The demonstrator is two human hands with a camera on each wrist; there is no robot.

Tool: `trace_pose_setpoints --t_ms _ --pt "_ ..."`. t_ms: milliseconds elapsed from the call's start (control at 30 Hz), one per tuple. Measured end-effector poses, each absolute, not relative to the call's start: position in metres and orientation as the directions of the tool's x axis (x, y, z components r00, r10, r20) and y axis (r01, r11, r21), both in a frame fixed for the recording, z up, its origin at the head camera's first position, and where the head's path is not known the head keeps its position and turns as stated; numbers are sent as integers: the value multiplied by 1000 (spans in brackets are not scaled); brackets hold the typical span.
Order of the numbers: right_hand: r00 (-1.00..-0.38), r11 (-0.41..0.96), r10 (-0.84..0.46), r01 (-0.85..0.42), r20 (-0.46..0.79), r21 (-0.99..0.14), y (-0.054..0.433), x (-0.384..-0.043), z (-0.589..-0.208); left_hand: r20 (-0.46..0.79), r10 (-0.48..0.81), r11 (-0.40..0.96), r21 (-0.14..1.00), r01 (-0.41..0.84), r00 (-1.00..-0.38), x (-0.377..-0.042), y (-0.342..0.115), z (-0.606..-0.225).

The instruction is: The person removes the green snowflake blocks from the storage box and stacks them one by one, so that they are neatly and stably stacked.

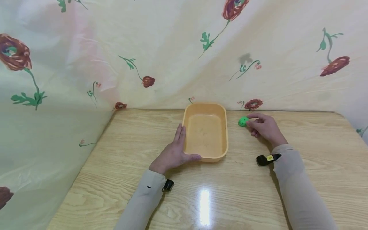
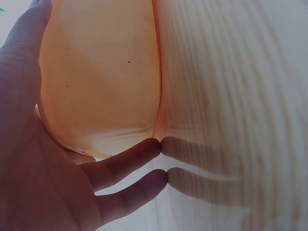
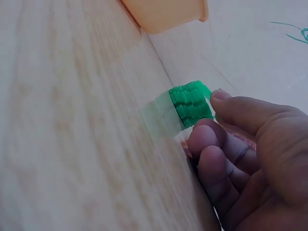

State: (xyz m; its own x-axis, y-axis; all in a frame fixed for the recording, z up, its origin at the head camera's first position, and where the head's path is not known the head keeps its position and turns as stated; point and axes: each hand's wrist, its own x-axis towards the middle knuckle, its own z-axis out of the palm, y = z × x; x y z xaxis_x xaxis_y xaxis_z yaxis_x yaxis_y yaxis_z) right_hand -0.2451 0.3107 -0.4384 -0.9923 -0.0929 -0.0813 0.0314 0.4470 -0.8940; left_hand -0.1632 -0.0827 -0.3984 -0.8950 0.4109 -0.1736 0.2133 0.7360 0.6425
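Fingers of your left hand (image 1: 172,153) lie straight against the near-left wall of the shallow orange plastic tub (image 1: 205,131), steadying it; right of the tub, your right hand (image 1: 265,127) seemingly pinches the small green ridged block (image 1: 243,121) on the wooden table (image 1: 310,150).

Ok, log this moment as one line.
left hand: rests against orange plastic tub | right hand: pinches small green ribbed object | wooden table

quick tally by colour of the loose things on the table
orange: 1, the tub, left hand against its side
green: 1, the ridged piece, pinched by the right hand
total: 2
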Motion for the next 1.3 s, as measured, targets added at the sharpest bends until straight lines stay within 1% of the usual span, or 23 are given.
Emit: trace_pose_setpoints --t_ms 300,767,967,1133,1300 --pt "-990 445 -106 39 -96 -895 308 -243 -437 -177 412 730 651 208 -894 -160 -85 -396" --pt "-990 456 -93 53 -106 -888 308 -238 -437 -182 417 732 648 210 -891 -160 -84 -398" --pt "-989 413 -82 77 -121 -907 314 -234 -435 -182 428 731 646 220 -885 -160 -81 -397" --pt "-990 391 -64 89 -123 -916 320 -228 -428 -178 434 744 623 241 -883 -161 -77 -397" --pt "-996 451 -55 37 -69 -892 320 -219 -417 -170 435 775 571 271 -884 -162 -79 -398"
